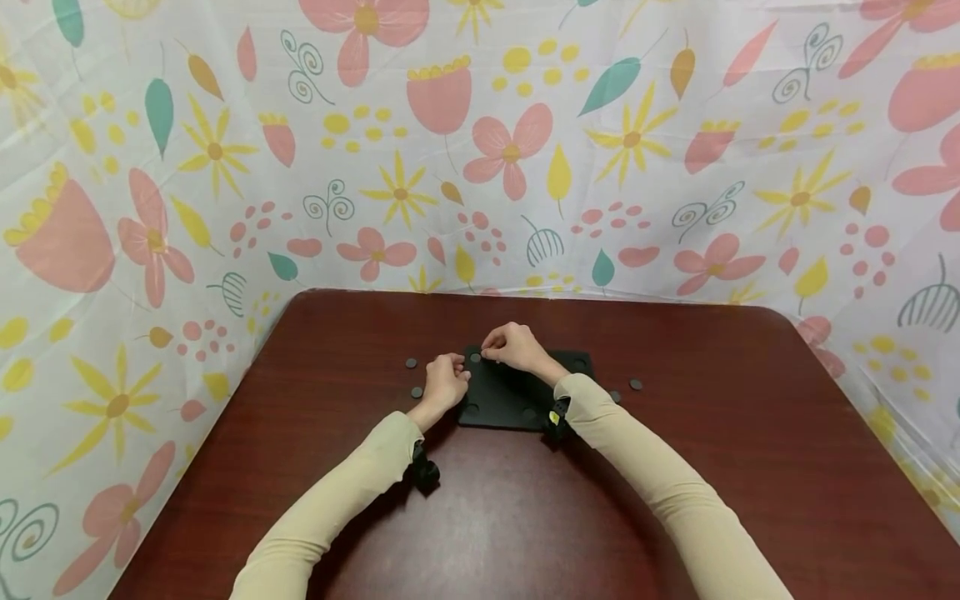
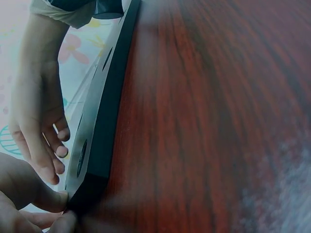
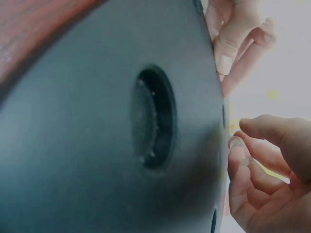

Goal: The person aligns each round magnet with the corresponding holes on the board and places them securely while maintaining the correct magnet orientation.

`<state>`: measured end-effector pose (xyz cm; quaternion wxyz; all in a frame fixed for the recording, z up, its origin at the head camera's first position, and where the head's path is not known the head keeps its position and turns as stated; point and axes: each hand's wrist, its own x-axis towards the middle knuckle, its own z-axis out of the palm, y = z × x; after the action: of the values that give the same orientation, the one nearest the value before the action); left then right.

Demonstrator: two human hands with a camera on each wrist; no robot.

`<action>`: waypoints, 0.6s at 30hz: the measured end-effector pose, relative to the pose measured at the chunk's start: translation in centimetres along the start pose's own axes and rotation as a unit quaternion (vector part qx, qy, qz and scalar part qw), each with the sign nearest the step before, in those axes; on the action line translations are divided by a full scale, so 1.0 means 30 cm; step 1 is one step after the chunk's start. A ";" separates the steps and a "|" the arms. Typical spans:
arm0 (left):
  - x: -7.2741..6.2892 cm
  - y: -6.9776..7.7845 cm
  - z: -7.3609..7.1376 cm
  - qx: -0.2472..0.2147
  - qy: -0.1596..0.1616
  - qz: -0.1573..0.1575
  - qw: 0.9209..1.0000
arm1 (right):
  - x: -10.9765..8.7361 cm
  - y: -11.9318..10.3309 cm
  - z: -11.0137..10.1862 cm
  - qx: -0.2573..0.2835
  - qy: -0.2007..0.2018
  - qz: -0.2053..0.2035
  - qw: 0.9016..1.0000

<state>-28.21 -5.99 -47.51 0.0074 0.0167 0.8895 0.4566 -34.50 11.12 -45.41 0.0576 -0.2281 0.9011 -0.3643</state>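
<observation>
**Left hand (image 1: 445,386) pinches corner of black board (image 1: 491,390), right hand (image 1: 516,344) is over it**

The black board lies flat near the middle of the brown table (image 1: 360,525), between two pairs of small loose discs. On its left side are two: an upper disc (image 1: 411,363) and a lower disc (image 1: 417,392), just beside the left hand. On its right side are two more: an outer disc (image 1: 636,384) and an inner disc (image 1: 615,397), which the right sleeve (image 1: 637,458) partly covers. So I count four loose discs, all grey.

What stands in the way is mainly the right arm. It crosses above the board, and the black device (image 1: 557,421) at its wrist hides a part of the lower edge. A second black device (image 1: 425,473) is at the left wrist, well apart from the board.

Of the round recesses, four can be seen from the head: two along the upper edge and two along the lower edge. The upper left recess (image 1: 475,357) shows a lighter, grey-green face.

The left thumb and fingers are narrow around the board's corner. The right fingers are bent and near together, beside the upper left recess; whether they hold something small, I cannot tell.

Behind the table hangs one flowered cloth (image 1: 480,225).
</observation>
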 end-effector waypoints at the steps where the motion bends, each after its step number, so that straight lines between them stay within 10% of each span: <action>1: 0.000 0.000 0.001 0.000 0.000 0.000 1.000 | -0.006 -0.001 -0.006 0.001 -0.001 0.002 1.000; 18: 0.004 0.002 -0.006 -0.003 -0.007 0.002 1.000 | -0.099 0.032 -0.117 0.000 -0.022 0.034 0.999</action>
<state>-28.32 -6.10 -47.37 0.0123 0.0218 0.8878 0.4595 -33.15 15.28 -43.70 0.0895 -0.2055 0.9067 -0.3573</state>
